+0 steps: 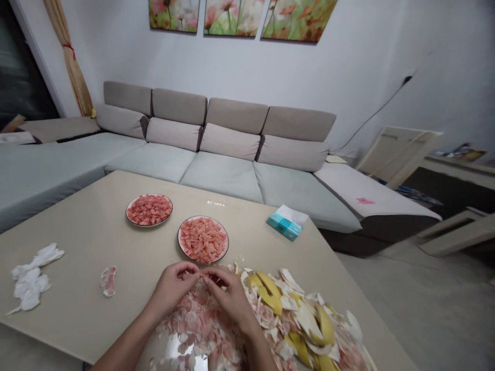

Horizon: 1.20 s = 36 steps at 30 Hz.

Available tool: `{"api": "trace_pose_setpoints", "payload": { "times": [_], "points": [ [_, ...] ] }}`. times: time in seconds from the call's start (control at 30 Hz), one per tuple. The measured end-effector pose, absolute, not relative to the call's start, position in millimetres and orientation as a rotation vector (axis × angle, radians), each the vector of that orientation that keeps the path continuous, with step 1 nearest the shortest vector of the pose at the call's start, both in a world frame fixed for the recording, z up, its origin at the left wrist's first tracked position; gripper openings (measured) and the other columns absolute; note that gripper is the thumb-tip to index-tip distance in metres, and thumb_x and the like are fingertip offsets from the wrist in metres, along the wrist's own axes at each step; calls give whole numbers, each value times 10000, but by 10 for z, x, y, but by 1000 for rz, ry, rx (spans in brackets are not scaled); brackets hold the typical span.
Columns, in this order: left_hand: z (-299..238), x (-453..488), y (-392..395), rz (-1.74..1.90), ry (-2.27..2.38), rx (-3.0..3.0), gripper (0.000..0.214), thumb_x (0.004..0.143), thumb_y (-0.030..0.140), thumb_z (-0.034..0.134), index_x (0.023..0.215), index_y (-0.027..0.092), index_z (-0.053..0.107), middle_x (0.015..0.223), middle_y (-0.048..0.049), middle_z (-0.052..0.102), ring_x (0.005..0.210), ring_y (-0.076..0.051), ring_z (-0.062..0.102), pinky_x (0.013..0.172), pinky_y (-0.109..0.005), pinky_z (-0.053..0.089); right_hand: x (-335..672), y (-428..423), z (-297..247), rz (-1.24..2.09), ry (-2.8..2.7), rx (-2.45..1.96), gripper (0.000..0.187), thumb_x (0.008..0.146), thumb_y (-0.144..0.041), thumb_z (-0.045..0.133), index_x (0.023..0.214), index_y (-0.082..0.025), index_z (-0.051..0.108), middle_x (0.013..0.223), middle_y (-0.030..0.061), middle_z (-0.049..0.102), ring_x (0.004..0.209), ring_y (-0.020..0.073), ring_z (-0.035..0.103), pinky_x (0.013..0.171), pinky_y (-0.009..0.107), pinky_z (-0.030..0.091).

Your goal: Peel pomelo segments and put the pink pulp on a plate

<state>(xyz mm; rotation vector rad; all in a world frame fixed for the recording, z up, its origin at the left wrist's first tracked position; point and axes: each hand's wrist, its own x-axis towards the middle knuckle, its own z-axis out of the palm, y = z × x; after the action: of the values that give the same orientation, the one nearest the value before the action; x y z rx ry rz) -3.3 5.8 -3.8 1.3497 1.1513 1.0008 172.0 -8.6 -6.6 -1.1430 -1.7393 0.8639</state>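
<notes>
A small pinkish fruit piece point(201, 276), mostly hidden, was up in the pinch at the far edge of a loose pink-and-white scrap heap point(196, 315)! Out left, a white-edged pink segment point(109, 282) lay on the table point(91, 226), well apart.

Text: none readable | tissue pack point(284, 226): markings too small to read

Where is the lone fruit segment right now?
The fruit segment lies on the table, left in the head view, between the crumpled tissues and the left hand.
</notes>
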Motion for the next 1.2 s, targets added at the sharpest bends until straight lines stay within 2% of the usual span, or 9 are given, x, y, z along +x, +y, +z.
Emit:
{"api": "trace_pose_setpoints", "payload": {
  "times": [0.23,0.33,0.5,0.7,0.87,1.2],
  "points": [
    [-28,-48,53,990,1181,1376,148,737,268,595,769,149,677,687,-14,647,597,-149,545,573,-226,394,1747,-74,-91,741,-1776,-1133,141,888,-276,621,950,-231,739,907,56,730,825,201,651,726,291,497],
    [-7,-56,28,981,1172,1402,132,716,216,572,773,159,676,739,-19,667,628,-156,565,599,-228,411,1763,-71,-99,689,-1790,-1122,116,880,-252,631,935,-228,731,889,54,720,798,192,642,697,284,494],
    [34,-67,8,991,1196,1439,217,784,325,571,801,171,723,816,-56,720,819,-225,626,749,-270,454,1779,-74,-96,618,-1825,-1099,122,894,-242,608,942,-231,719,882,57,699,771,183,630,679,285,498],
    [41,-78,3,988,1268,1467,249,765,382,631,860,186,752,857,-51,740,757,-210,605,687,-257,435,1772,-92,-96,461,-1913,-1088,176,916,-224,555,972,-240,721,933,91,687,851,213,635,742,327,507],
    [35,-59,-21,954,1311,1482,222,742,359,655,817,178,760,771,-43,722,656,-182,565,621,-250,411,1766,-96,-95,368,-1988,-1079,228,912,-183,524,1003,-247,723,919,92,683,846,219,628,730,325,494],
    [-20,-79,-3,921,1267,1476,205,771,304,593,787,156,735,749,-43,702,699,-191,584,651,-256,431,1799,-84,-115,238,-2040,-1058,239,911,-155,511,1022,-237,706,912,88,684,832,207,635,714,306,495]
  ]
}}
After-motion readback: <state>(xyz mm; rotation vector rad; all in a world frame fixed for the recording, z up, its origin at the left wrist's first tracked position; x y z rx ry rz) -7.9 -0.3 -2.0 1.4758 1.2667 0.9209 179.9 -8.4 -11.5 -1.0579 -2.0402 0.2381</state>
